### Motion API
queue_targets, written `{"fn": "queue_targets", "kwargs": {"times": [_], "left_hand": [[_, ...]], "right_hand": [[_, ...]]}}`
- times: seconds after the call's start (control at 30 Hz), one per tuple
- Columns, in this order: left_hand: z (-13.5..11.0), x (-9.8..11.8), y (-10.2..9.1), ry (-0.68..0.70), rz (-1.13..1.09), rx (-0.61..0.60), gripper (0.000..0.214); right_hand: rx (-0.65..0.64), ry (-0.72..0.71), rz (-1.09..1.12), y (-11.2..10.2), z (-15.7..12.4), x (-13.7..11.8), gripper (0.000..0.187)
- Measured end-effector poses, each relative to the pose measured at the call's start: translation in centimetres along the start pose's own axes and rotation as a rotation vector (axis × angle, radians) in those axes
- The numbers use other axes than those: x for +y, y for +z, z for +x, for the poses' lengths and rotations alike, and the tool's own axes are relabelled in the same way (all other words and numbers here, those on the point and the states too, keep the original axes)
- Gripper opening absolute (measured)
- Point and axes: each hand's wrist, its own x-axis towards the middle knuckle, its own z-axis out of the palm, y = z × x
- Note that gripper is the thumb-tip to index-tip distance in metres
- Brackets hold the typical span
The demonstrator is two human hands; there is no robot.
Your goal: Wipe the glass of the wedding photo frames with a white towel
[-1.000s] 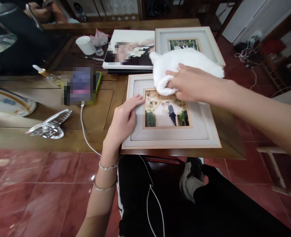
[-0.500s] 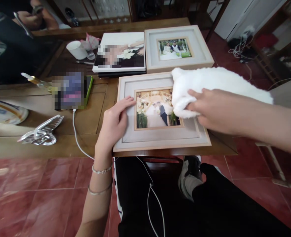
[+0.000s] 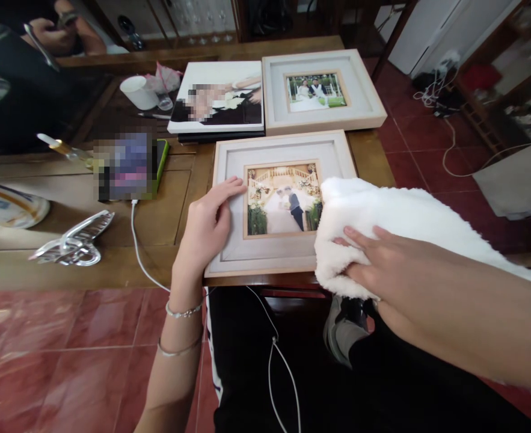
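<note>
A picture frame (image 3: 287, 141) with a pale wooden border, a whitish mat and a wedding photo lies flat on the table in front of me. My left hand (image 3: 208, 219) rests on its left side, fingers stretched over the mat beside the photo and not wrapped round the border. At the lower right corner, my right hand (image 3: 373, 255) is closed on a fluffy white cloth (image 3: 395, 213). The cloth lies over that corner and trails off to the right beneath my forearm. It hides the frame's lower right part and some of my fingertips.
Behind the frame lie a second picture frame (image 3: 362, 111) and a white-edged photo album (image 3: 217, 126). To the left are a charging phone (image 3: 161, 165), a silver hair claw (image 3: 76, 240), a dropper (image 3: 67, 147) and a white cup (image 3: 139, 91). Another person's hand (image 3: 55, 36) shows at top left.
My right hand has moved the white cloth down the frame's right side, from its upper right part to the lower right corner. My left hand has stayed in place on the frame.
</note>
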Motion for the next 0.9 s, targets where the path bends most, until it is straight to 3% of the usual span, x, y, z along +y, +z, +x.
{"fn": "queue_targets", "kwargs": {"times": [0.07, 0.13, 0.27, 0.47, 0.67, 0.9], "left_hand": [[0.0, 0.0, 0.0, -0.005, 0.000, 0.004, 0.040], [0.0, 0.1, 0.0, -0.016, 0.007, 0.006, 0.040], [0.0, 0.0, 0.1, -0.017, 0.015, 0.003, 0.040], [0.0, -0.2, 0.0, -0.028, -0.022, 0.001, 0.038], [0.0, -0.3, -0.2, -0.013, -0.016, -0.029, 0.041], [0.0, -0.3, -0.3, -0.007, -0.027, -0.051, 0.041]], "right_hand": [[-0.097, -0.066, 0.052, -0.2, 1.0, -0.5, 0.009], [-0.146, -0.087, 0.098, -0.2, 2.4, -1.3, 0.018], [-0.076, -0.132, 0.155, 0.6, 5.5, -3.5, 0.037], [-0.002, -0.267, 0.163, 1.5, 7.8, -4.8, 0.043], [-0.015, -0.167, 0.116, 1.6, 5.6, -3.0, 0.032], [-0.032, 0.077, -0.016, 0.4, 2.9, 2.1, 0.022]]}}
